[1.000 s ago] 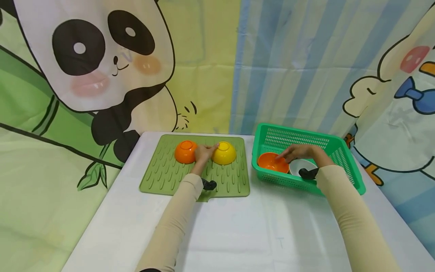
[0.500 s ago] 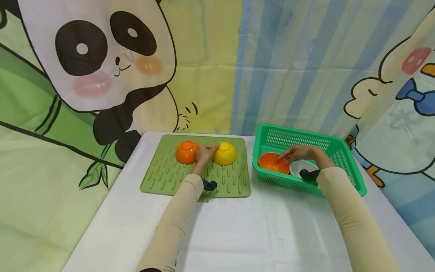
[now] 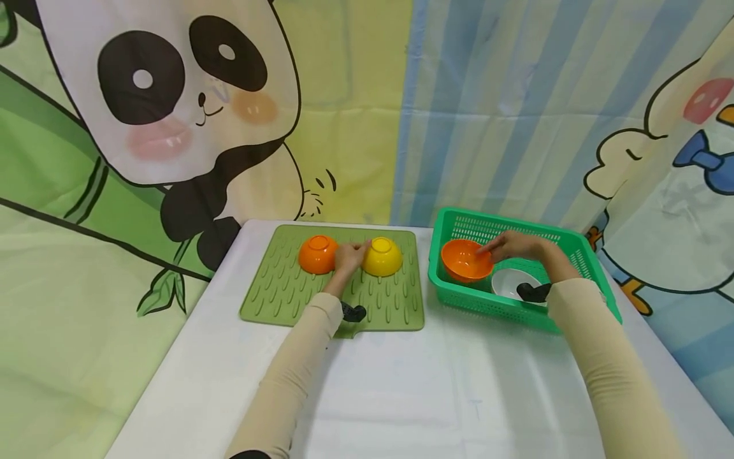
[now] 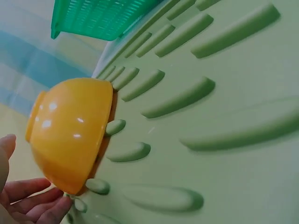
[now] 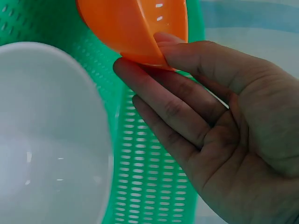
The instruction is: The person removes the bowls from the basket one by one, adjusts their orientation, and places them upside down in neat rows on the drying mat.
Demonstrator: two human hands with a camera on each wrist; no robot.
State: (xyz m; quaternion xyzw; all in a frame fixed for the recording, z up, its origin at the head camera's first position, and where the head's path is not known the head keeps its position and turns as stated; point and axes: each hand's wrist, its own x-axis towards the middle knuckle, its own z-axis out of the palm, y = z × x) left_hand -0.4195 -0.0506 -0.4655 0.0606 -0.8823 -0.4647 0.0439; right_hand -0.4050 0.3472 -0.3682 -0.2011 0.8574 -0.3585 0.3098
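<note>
Upside down on the green drying mat (image 3: 344,309) rest an orange bowl (image 3: 315,256) and a yellow bowl (image 3: 383,258). Between them is my left hand (image 3: 346,260). In the left wrist view its fingertips lie at the lower rim of the yellow bowl (image 4: 70,130), with the thumb apart from it. My right hand (image 3: 516,248) pinches the rim of a second orange bowl (image 3: 466,262) inside the green basket. The right wrist view shows the thumb inside this orange bowl (image 5: 121,32) and the fingers under its outer side. A white bowl (image 3: 512,284) sits beside it, opening upward.
The green perforated basket (image 3: 487,299) stands on the right of the white table (image 3: 401,389); its walls surround the right hand's work. A printed curtain (image 3: 355,127) with a panda hangs close behind the table. Black camera mounts sit on both wrists.
My right hand has raised the orange bowl slightly in the basket, away from the white bowl. The left hand stays between the two overturned bowls. The view has shifted a little.
</note>
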